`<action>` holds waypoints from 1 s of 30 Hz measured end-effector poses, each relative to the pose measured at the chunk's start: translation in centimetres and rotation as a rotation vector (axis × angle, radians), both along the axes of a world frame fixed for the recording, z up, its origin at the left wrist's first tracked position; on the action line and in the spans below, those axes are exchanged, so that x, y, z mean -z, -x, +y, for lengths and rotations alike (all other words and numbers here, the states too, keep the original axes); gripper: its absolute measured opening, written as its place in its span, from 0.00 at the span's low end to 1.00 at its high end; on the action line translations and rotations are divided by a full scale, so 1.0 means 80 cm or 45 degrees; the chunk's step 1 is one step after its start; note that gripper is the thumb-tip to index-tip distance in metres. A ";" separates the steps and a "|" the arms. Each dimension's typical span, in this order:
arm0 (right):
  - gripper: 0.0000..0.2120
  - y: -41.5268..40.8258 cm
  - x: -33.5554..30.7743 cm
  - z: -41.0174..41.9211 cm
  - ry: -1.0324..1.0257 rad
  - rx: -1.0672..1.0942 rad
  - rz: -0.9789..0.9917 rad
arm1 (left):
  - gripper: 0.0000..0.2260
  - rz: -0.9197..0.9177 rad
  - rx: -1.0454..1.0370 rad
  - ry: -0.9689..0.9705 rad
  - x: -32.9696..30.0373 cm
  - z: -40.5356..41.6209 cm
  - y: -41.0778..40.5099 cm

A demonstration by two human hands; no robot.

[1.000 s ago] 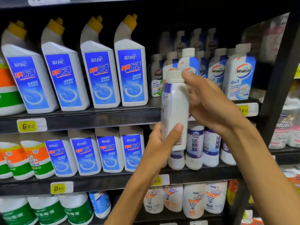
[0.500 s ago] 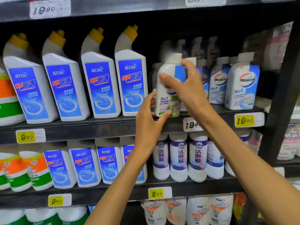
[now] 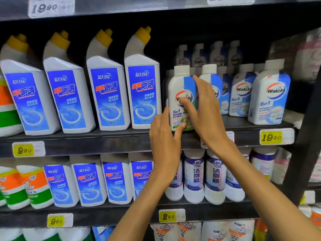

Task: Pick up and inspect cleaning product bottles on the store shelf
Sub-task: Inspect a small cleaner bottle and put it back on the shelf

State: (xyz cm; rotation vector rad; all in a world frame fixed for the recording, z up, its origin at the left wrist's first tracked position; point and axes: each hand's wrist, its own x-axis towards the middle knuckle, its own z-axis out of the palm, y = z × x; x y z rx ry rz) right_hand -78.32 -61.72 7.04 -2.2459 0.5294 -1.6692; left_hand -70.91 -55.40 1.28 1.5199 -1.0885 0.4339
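Bottle (image 3: 180, 94) now stands shelved; hands (image 3: 205, 108) loosening.

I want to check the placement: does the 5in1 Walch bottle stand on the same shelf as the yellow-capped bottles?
Yes, the 5in1 Walch bottle stands upright on the shelf, right of the yellow-capped bottles.
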 end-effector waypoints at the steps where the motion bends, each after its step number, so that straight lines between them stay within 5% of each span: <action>1: 0.26 0.002 0.000 -0.002 0.058 0.057 0.027 | 0.23 -0.014 -0.026 -0.004 -0.001 -0.001 0.000; 16: 0.29 -0.017 0.004 -0.017 0.201 0.334 0.208 | 0.19 -0.029 -0.142 -0.054 0.005 -0.006 0.006; 19: 0.23 -0.001 0.002 -0.016 0.202 0.217 0.026 | 0.19 -0.101 -0.119 -0.155 0.006 -0.003 0.004; 21: 0.21 0.017 0.000 -0.027 0.236 0.388 -0.170 | 0.21 -0.235 -0.134 -0.229 0.008 0.001 0.003; 23: 0.25 0.030 -0.002 -0.044 0.129 0.528 -0.223 | 0.21 -0.359 -0.137 -0.212 0.008 0.004 0.005; 26: 0.31 0.032 0.000 -0.061 -0.323 0.226 -0.073 | 0.18 -0.422 -0.038 -0.148 0.007 0.003 0.016; 30: 0.24 0.035 0.000 -0.063 -0.483 0.031 -0.170 | 0.20 -0.258 0.231 -0.119 0.000 0.004 0.033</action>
